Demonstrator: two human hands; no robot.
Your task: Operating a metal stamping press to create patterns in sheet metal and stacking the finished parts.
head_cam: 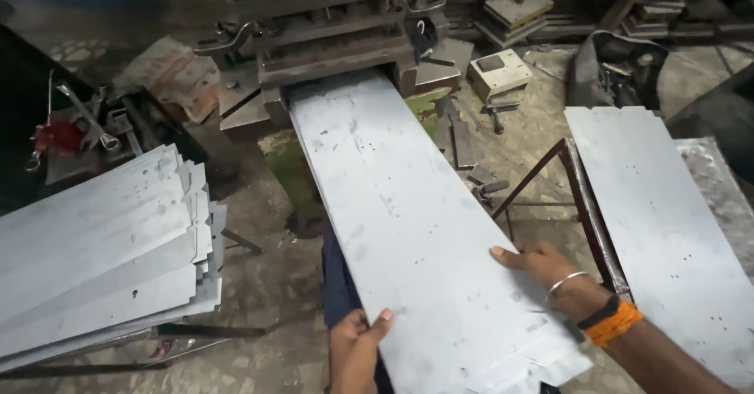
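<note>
Long grey metal sheet (408,229) under press

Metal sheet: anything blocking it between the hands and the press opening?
Nothing visible. The long metal sheet runs unbroken from the left hand and right hand at its near edges up into the press; its top surface is bare, and its far end already sits under the press.
</note>
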